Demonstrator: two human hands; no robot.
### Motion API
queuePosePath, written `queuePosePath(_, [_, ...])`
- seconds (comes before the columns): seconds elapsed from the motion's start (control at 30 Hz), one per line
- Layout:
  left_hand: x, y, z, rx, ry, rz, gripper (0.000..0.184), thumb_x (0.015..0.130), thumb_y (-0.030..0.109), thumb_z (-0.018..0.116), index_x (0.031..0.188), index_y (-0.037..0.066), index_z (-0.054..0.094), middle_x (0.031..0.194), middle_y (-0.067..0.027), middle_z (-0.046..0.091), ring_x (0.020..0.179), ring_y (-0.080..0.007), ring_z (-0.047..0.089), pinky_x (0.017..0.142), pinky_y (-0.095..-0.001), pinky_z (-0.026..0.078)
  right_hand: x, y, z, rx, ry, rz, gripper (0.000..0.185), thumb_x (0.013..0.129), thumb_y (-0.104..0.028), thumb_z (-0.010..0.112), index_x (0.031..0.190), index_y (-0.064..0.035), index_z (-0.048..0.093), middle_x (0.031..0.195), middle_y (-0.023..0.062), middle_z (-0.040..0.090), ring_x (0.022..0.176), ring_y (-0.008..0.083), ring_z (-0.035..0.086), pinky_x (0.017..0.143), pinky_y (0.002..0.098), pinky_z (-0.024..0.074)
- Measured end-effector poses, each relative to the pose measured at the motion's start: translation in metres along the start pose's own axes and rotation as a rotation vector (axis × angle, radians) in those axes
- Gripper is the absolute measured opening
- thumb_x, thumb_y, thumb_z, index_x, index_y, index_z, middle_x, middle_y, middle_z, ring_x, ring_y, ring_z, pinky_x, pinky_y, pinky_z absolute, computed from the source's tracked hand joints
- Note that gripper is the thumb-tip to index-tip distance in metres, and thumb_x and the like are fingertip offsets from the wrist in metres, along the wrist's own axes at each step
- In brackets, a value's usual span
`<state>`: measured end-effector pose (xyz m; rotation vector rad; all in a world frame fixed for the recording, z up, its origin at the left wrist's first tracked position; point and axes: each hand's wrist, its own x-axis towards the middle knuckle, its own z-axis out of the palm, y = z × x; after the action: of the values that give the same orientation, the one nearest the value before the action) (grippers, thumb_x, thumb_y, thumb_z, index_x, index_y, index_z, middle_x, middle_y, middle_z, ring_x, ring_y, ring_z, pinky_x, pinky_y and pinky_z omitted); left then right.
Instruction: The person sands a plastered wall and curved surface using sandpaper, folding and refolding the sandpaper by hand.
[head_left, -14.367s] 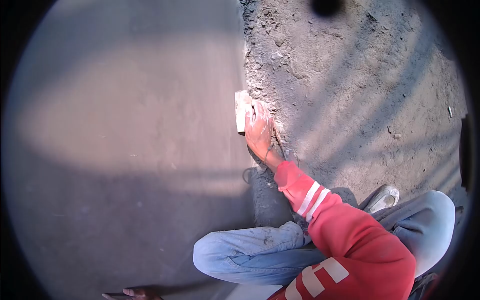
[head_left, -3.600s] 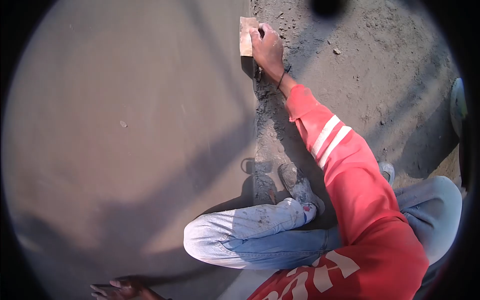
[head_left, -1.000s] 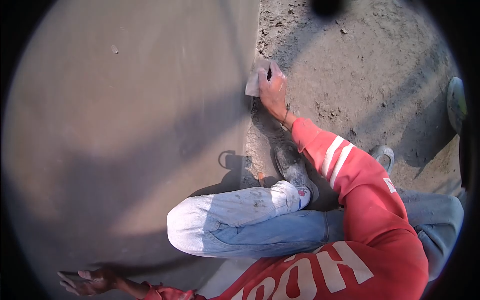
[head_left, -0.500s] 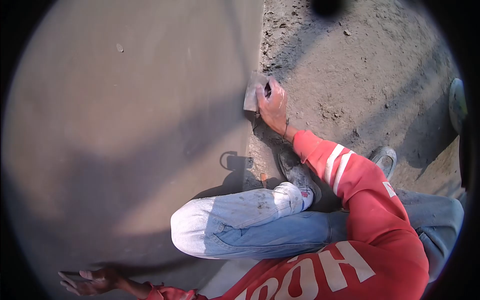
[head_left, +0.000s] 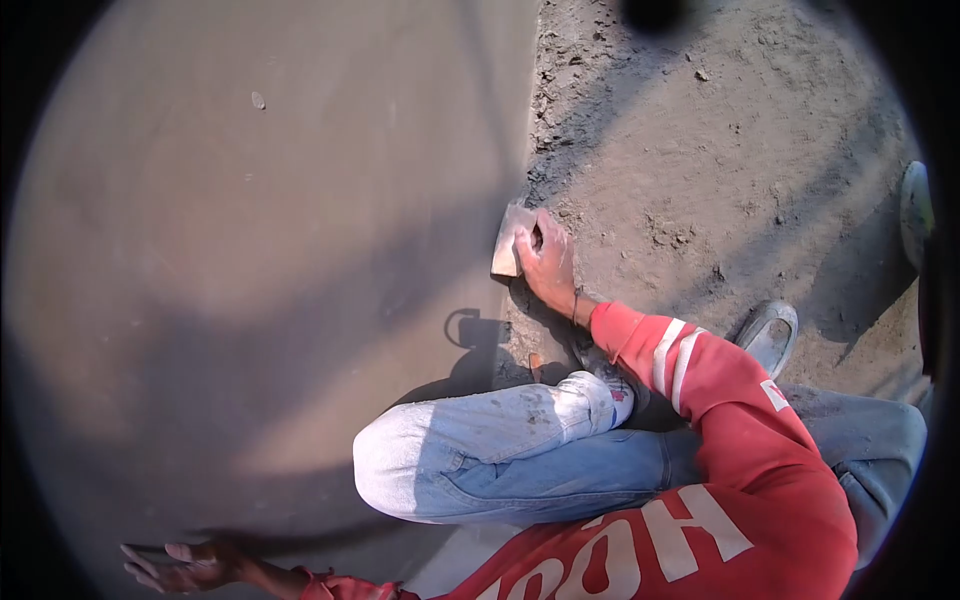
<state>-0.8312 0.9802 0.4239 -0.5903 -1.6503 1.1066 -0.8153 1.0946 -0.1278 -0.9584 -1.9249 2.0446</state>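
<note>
The right hand [head_left: 549, 264] grips a flat block [head_left: 510, 242] that looks light and hard, best held on top, while the left hand [head_left: 195, 567] spreads loosely.

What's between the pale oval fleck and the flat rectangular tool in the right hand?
In the head view, only smooth grey-brown surface lies between the pale oval fleck and the flat rectangular tool; a shadow crosses the stretch near the tool.

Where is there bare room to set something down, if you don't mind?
Smooth slab between the pale speck and left hand; rough ground above the outer shoe, though crumbly. It's crowded around the right hand, block and knee.
</note>
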Motion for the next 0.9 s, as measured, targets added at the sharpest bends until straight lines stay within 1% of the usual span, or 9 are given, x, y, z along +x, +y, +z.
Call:
queuePosePath(0.1, [-0.002, 0.007, 0.003, 0.01, -0.004, -0.005, 0.064, 0.108, 0.049, 0.039, 0.141, -0.003, 0.057, 0.144, -0.0306, 0.049, 0.136, -0.0462, 0.044, 0.113, -0.0627, 0.034, 0.128, -0.034, -0.038, 0.221, 0.275, -0.142, 0.03, 0.091, -0.026, 0.065, 0.088, 0.0028, 0.058, 0.069, 0.0203, 0.058, 0.061, 0.0324, 0.057, 0.061, 0.0439, 0.0444])
queuePosePath(0.17, [-0.002, 0.002, 0.003, 0.004, -0.019, -0.013, 0.066, 0.107, 0.05, 0.039, 0.142, -0.003, 0.056, 0.147, -0.0306, 0.048, 0.139, -0.0464, 0.042, 0.114, -0.0628, 0.032, 0.181, -0.046, -0.043, 0.256, 0.227, -0.205, 0.034, 0.09, -0.031, 0.066, 0.088, 0.0023, 0.061, 0.069, 0.0204, 0.061, 0.061, 0.0346, 0.059, 0.061, 0.0447, 0.0459])
queuePosePath(0.33, [-0.004, -0.01, 0.0, 0.0, -0.036, -0.056, 0.07, 0.105, 0.054, 0.04, 0.144, -0.002, 0.055, 0.152, -0.0304, 0.043, 0.145, -0.047, 0.036, 0.117, -0.0633, 0.028, 0.067, -0.052, -0.006, 0.192, 0.123, -0.121, 0.021, 0.09, -0.02, 0.067, 0.098, -0.0004, 0.063, 0.079, 0.0228, 0.063, 0.072, 0.042, 0.062, 0.067, 0.0479, 0.0494])
queuePosePath(0.37, [-0.007, -0.013, -0.002, 0.002, -0.053, -0.081, 0.071, 0.105, 0.055, 0.04, 0.145, -0.002, 0.054, 0.153, -0.0303, 0.042, 0.146, -0.0471, 0.035, 0.117, -0.0633, 0.027, 0.022, -0.037, 0.002, 0.155, -0.064, -0.072, 0.022, 0.089, -0.018, 0.068, 0.1, -0.0006, 0.063, 0.085, 0.0226, 0.063, 0.077, 0.0421, 0.063, 0.072, 0.0478, 0.0513])
queuePosePath(0.47, [-0.005, -0.017, 0.006, -0.037, -0.008, -0.06, 0.071, 0.105, 0.055, 0.038, 0.144, -0.002, 0.056, 0.153, -0.0299, 0.043, 0.145, -0.0468, 0.036, 0.117, -0.0628, 0.028, -0.04, -0.012, 0.008, 0.132, -0.199, -0.135, 0.022, 0.086, -0.017, 0.069, 0.1, -0.0009, 0.064, 0.09, 0.019, 0.063, 0.083, 0.0394, 0.064, 0.074, 0.0452, 0.0521])
queuePosePath(0.57, [-0.003, -0.021, 0.013, -0.025, -0.021, -0.034, 0.072, 0.105, 0.056, 0.037, 0.144, -0.002, 0.056, 0.153, -0.0299, 0.043, 0.144, -0.0466, 0.037, 0.116, -0.0631, 0.029, 0.038, -0.04, -0.008, 0.162, 0.061, -0.035, 0.019, 0.087, -0.018, 0.07, 0.086, -0.0017, 0.059, 0.073, 0.0155, 0.054, 0.068, 0.0349, 0.055, 0.065, 0.0453, 0.0455])
queuePosePath(0.73, [0.004, -0.009, 0.006, -0.057, -0.015, -0.055, 0.072, 0.105, 0.056, 0.038, 0.144, -0.002, 0.055, 0.153, -0.0307, 0.043, 0.145, -0.0473, 0.037, 0.116, -0.0633, 0.029, 0.196, -0.072, -0.038, 0.246, 0.249, -0.085, 0.027, 0.089, -0.025, 0.065, 0.085, 0.0015, 0.067, 0.067, 0.0169, 0.066, 0.06, 0.0328, 0.065, 0.061, 0.0451, 0.0486])
queuePosePath(0.8, [0.003, -0.01, 0.001, -0.051, -0.015, -0.059, 0.072, 0.105, 0.055, 0.038, 0.144, -0.002, 0.055, 0.153, -0.031, 0.043, 0.144, -0.0478, 0.037, 0.115, -0.0633, 0.029, 0.182, -0.084, -0.04, 0.342, 0.277, -0.065, 0.027, 0.089, -0.024, 0.065, 0.082, 0.0018, 0.065, 0.064, 0.0171, 0.063, 0.057, 0.0328, 0.062, 0.058, 0.0454, 0.0465])
queuePosePath(0.9, [0.001, -0.012, -0.002, -0.026, -0.006, -0.077, 0.071, 0.105, 0.054, 0.038, 0.145, -0.002, 0.054, 0.152, -0.0315, 0.043, 0.144, -0.0485, 0.038, 0.115, -0.0634, 0.03, 0.063, -0.066, -0.008, 0.179, 0.129, -0.05, 0.019, 0.088, -0.019, 0.068, 0.089, -0.002, 0.061, 0.077, 0.0181, 0.059, 0.072, 0.0383, 0.06, 0.066, 0.0475, 0.0464])
